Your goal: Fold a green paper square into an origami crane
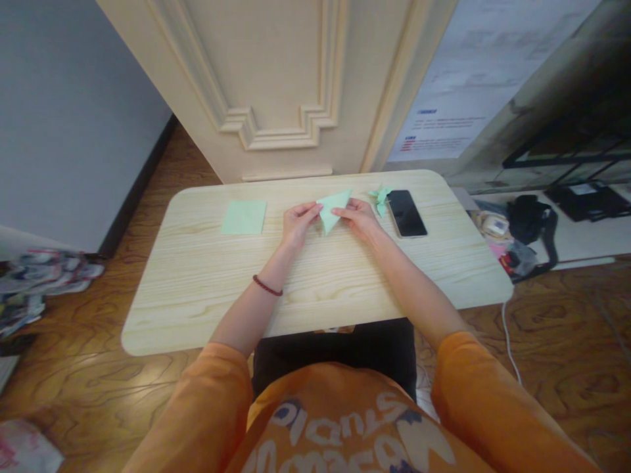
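Observation:
Between my two hands is a light green sheet of paper (336,207), folded into a triangular shape and held just above the table. My left hand (298,222) pinches its left edge between thumb and fingers. On the right side, my right hand (361,218) grips the same paper, thumb on top and fingers behind. A flat square stack of green paper (244,217) lies to the left of my hands. Close to the right hand sits a folded green paper figure (381,198), its exact shape too small to make out.
A black-screened phone (407,213) lies beside the paper figure on the pale wooden table (207,282). Behind the table's far edge rises a cream panelled door (276,79). A low shelf with bags and small items (522,230) stands to the right.

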Demonstrator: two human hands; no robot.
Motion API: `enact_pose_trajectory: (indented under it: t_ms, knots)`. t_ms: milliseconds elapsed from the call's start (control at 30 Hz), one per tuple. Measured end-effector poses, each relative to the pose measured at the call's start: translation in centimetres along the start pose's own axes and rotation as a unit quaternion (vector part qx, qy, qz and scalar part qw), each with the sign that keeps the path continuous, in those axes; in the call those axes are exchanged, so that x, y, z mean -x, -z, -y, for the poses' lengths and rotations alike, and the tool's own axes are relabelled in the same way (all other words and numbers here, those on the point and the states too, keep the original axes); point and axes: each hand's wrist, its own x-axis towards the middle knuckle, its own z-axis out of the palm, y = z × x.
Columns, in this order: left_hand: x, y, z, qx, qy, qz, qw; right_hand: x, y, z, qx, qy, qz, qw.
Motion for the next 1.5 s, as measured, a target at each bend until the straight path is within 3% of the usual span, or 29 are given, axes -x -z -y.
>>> enact_pose_trajectory:
  t_ms: [500,1500]
  knots:
    - [0.12,-0.27,-0.32,-0.006,0.007,-0.034,0.999,0.04,0.01,-0.08,0.013,0.003,0.001,1.000]
    - [-0.13,-0.08,0.01,-0.015,0.005,-0.031,0.999,0.07,-0.07,-0.08,0.008,0.009,-0.007,1.000]
